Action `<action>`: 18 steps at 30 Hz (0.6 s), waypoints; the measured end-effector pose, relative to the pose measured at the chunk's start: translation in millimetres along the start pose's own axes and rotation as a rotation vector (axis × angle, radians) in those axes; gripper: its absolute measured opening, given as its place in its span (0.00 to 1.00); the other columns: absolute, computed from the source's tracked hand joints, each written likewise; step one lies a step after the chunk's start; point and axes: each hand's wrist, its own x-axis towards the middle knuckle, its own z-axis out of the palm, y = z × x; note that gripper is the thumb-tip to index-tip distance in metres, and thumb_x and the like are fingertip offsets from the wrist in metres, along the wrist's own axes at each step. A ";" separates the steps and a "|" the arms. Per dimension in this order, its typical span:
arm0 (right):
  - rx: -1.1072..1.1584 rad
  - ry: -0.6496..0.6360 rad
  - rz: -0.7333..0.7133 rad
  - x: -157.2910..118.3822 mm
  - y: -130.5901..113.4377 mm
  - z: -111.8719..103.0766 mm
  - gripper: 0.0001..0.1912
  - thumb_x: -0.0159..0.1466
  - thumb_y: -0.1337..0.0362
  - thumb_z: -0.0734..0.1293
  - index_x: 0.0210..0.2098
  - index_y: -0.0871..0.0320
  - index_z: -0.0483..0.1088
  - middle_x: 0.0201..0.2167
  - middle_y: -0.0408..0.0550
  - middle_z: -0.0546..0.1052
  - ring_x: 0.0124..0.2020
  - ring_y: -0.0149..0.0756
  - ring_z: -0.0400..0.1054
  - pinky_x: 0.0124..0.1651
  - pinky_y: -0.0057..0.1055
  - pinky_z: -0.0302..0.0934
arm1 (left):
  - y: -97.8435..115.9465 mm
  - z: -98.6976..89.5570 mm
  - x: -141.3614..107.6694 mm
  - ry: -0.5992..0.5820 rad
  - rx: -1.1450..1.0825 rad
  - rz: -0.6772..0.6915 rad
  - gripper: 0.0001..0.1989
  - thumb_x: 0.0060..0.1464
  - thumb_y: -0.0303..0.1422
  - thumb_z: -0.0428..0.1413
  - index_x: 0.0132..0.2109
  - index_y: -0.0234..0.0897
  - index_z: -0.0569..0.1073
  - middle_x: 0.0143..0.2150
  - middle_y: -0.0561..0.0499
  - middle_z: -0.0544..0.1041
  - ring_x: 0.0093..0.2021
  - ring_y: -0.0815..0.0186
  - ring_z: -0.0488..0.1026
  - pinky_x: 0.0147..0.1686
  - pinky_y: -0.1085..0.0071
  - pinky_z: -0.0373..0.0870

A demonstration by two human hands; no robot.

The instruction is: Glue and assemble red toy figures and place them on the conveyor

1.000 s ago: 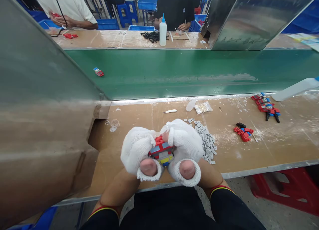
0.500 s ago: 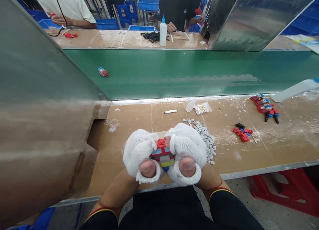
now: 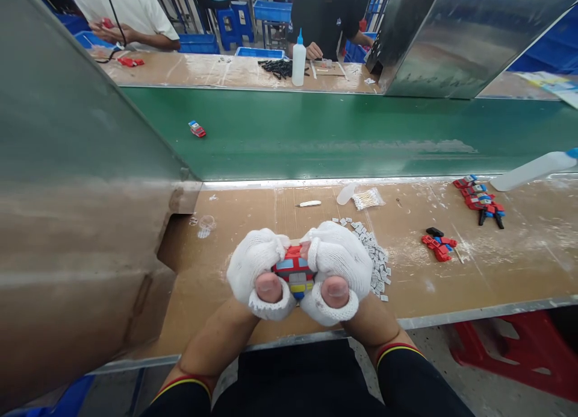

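Between my two hands is a toy truck piece (image 3: pixel 295 266), red with blue windows, a grey middle and yellow and blue parts below. My left hand (image 3: pixel 259 275), in a white knit glove with the thumb bare, is closed on its left side. On its right side my right hand (image 3: pixel 336 272), gloved the same way, grips it too. The gloves hide the toy's sides. Just right of my right hand lies a pile of small grey plastic pieces (image 3: pixel 377 257). Beyond the hands are a white pen-shaped tool (image 3: pixel 309 203) and a bag of cotton swabs (image 3: pixel 368 198).
Red and blue toy parts (image 3: pixel 439 246) and a row of toy figures (image 3: pixel 479 199) lie at right, near a white bottle (image 3: pixel 533 170). A metal panel (image 3: pixel 90 194) stands at left. Across the green conveyor belt (image 3: pixel 325 131), two people work at another bench.
My hands and the toy have risen slightly in view, the toy tilting a little. On the belt the small toy has shifted right. The co-worker opposite has moved an arm.
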 end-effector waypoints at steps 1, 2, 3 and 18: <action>-0.019 0.037 0.006 -0.5 0.6 4.0 0.26 0.88 0.52 0.54 0.36 0.50 0.70 0.27 0.43 0.77 0.24 0.38 0.70 0.27 0.38 0.65 | -1.1 4.7 0.2 0.017 -0.008 -0.009 0.26 0.83 0.46 0.52 0.34 0.41 0.74 0.26 0.52 0.77 0.25 0.63 0.73 0.26 0.65 0.68; -0.030 0.069 0.013 -1.4 1.4 7.5 0.26 0.88 0.52 0.54 0.36 0.50 0.71 0.27 0.43 0.76 0.24 0.38 0.70 0.27 0.38 0.64 | -2.2 7.6 -0.1 0.015 -0.006 -0.023 0.27 0.84 0.47 0.52 0.33 0.41 0.73 0.26 0.53 0.76 0.24 0.63 0.72 0.25 0.65 0.66; -0.035 0.096 0.020 -2.5 2.2 10.3 0.26 0.88 0.51 0.54 0.36 0.50 0.71 0.27 0.42 0.76 0.23 0.38 0.69 0.26 0.39 0.63 | -3.2 8.7 -0.7 0.011 0.001 -0.030 0.28 0.84 0.48 0.51 0.33 0.41 0.73 0.25 0.53 0.76 0.23 0.63 0.72 0.25 0.65 0.65; 0.028 -0.110 0.174 12.0 8.2 13.0 0.31 0.88 0.43 0.52 0.37 0.51 0.70 0.31 0.46 0.76 0.32 0.39 0.72 0.37 0.39 0.70 | -0.7 1.8 18.4 -0.205 -0.109 -0.589 0.35 0.78 0.64 0.56 0.32 0.41 0.77 0.25 0.53 0.74 0.24 0.65 0.68 0.24 0.66 0.67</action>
